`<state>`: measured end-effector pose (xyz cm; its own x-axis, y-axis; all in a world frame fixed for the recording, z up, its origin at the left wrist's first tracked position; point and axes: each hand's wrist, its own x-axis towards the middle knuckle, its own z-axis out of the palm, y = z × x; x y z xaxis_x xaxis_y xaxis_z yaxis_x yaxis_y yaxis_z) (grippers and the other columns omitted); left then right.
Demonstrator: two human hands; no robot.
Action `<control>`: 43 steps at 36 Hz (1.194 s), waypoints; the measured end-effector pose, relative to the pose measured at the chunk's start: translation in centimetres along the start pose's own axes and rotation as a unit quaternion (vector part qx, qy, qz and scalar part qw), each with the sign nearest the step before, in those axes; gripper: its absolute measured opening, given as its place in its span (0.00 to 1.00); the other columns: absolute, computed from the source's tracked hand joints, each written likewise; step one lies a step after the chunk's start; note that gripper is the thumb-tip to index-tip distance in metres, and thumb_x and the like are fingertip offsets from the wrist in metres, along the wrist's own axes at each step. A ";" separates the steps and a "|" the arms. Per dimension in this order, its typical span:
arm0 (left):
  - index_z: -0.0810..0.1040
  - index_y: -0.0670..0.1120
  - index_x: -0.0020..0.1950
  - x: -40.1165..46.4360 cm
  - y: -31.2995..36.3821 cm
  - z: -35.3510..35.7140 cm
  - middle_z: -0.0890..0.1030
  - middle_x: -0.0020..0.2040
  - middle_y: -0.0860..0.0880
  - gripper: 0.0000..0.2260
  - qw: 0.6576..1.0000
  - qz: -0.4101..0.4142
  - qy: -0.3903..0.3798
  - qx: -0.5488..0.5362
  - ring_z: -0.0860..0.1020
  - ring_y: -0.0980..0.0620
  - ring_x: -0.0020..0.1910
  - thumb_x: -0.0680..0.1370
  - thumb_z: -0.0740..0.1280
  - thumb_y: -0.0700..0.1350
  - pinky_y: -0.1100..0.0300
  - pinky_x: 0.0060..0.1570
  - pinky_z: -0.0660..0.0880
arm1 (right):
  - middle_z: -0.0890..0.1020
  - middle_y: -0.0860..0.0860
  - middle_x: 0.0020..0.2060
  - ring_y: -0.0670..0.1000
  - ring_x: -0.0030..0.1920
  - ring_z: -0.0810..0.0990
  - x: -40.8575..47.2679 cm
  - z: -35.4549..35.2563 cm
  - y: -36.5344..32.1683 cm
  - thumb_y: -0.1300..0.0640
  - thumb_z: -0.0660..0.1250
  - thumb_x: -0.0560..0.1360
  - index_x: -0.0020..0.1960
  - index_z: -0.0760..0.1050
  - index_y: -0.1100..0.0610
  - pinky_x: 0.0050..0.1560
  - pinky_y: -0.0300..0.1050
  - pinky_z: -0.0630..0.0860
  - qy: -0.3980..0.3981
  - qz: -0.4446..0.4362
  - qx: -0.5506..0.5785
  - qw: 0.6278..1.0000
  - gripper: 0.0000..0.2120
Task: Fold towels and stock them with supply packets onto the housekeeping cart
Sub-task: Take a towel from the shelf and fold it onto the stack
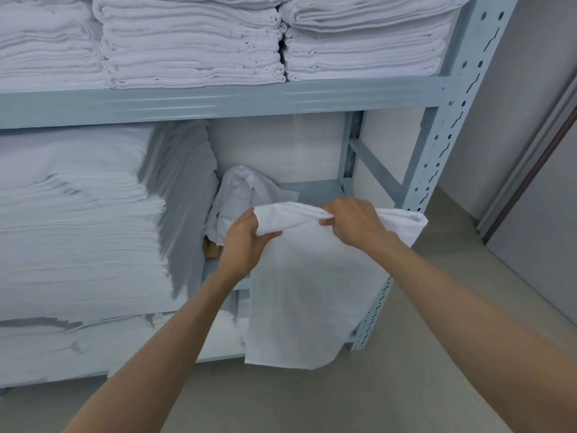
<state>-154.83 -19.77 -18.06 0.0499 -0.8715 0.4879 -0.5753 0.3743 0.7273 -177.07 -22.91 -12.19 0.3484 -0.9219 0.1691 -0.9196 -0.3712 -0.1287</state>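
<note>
Towel (312, 295): white, hanging before the shelf (218, 103)
Left hand (246, 242): fingers pinch its top edge
Right hand (352, 221): fingers grip the same edge

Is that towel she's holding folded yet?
Not yet neatly folded: the towel hangs loose from both hands' grip, left hand, right hand.

A pale blue metal shelving rack (437, 145) stands beyond the hands, a white wall (274, 148) behind it, beige floor (406, 385) beneath, grey panelling (515, 104) rightward.
</note>
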 end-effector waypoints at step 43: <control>0.79 0.44 0.63 -7.0 -3.7 5.0 0.85 0.56 0.44 0.29 0.856 -0.333 -0.236 -0.317 0.84 0.44 0.55 0.65 0.83 0.48 0.51 0.50 0.82 | 0.83 0.54 0.39 0.57 0.42 0.79 0.8 -11.2 2.2 0.53 0.69 0.75 0.44 0.82 0.57 0.37 0.43 0.67 0.094 -0.038 0.079 0.992 0.07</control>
<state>-157.13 -16.64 -26.51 -0.2266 -0.9333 -0.2785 0.0179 -0.2898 0.9569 -180.85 -23.21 -1.37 0.3613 -0.8598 0.3610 -0.8472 -0.4643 -0.2581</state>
